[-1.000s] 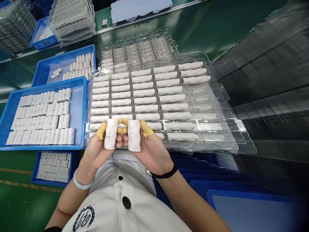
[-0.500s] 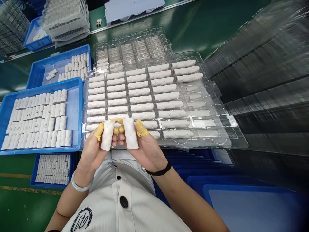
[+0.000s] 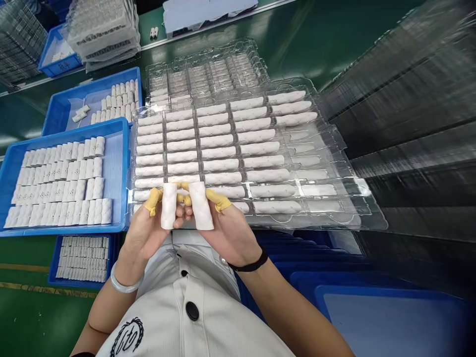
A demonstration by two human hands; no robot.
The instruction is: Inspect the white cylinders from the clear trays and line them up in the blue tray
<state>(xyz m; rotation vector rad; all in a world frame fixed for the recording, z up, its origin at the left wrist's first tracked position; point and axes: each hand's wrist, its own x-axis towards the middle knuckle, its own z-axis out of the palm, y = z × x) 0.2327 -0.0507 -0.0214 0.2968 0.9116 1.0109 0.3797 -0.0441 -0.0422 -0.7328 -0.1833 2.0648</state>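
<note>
My left hand [image 3: 143, 229] holds a white cylinder [image 3: 169, 206] upright between its fingers, and yellow covers sit on the thumb and fingertips. A second white cylinder [image 3: 201, 206], slightly tilted, is in my right hand [image 3: 231, 230], which has the same yellow covers. The two pieces are apart, and the fingertips of both hands nearly meet between them. Just beyond the hands lies a clear plastic tray [image 3: 351, 198] with rows of white pieces in its slots; the right column holds a few pieces at its far end.
Blue bins of white cylinders stand at the left: a near bin [image 3: 117, 173], a farther bin [image 3: 59, 111] and a lower bin [image 3: 54, 263]. Behind are another clear tray [image 3: 238, 64] and stacked trays [image 3: 100, 32]. Blue trays [image 3: 390, 317] lie low at the right.
The cylinder in my left hand has turned a little more upright. My right thumb has shifted its pose against its cylinder. Both pieces are still held.
</note>
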